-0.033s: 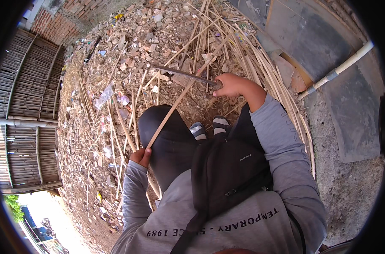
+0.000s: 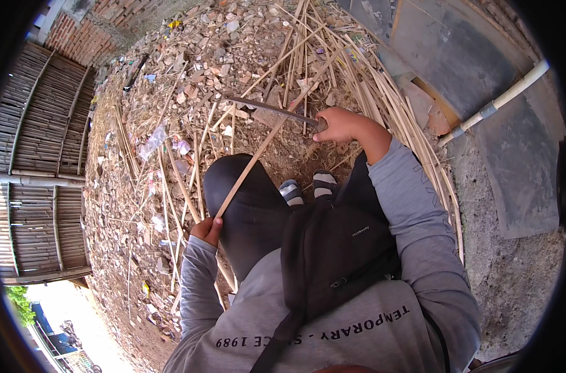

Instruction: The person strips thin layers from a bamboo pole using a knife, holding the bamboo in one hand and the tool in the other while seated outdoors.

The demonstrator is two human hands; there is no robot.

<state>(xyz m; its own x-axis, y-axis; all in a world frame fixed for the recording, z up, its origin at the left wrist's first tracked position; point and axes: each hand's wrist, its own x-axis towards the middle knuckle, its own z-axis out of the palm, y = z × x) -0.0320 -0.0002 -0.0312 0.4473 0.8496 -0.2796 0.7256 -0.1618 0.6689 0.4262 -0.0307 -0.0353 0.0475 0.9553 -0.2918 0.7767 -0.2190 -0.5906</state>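
From where I stand, the left knee (image 2: 230, 177) is the mark to measure by. A pale wooden strip (image 2: 249, 169) passes over it on a slant, away toward the far right. The left hand (image 2: 207, 230), just beside the knee on its near, outer side, is clamped on the strip's near end, the thumb against the wood. Beyond the knee and to its right, the right hand (image 2: 336, 124) is curled round the handle of a dark, long blade (image 2: 258, 105), which lies across the strip past the knee; I can't tell whether the edge bites.

To my mind, the left hand's spot is sound, well apart from the blade and behind the knee. Its grip should be firm enough that the strip can't twist. I'd want the blade at a shallow angle, with light, even strokes pointed away from knee and fingers; too steep, and it could dig in or split the wood. The feet (image 2: 306, 188), to the right of the knee, deserve watching. Loose strips (image 2: 392, 99) lie well beyond the knee, to its right, clear of the blade.
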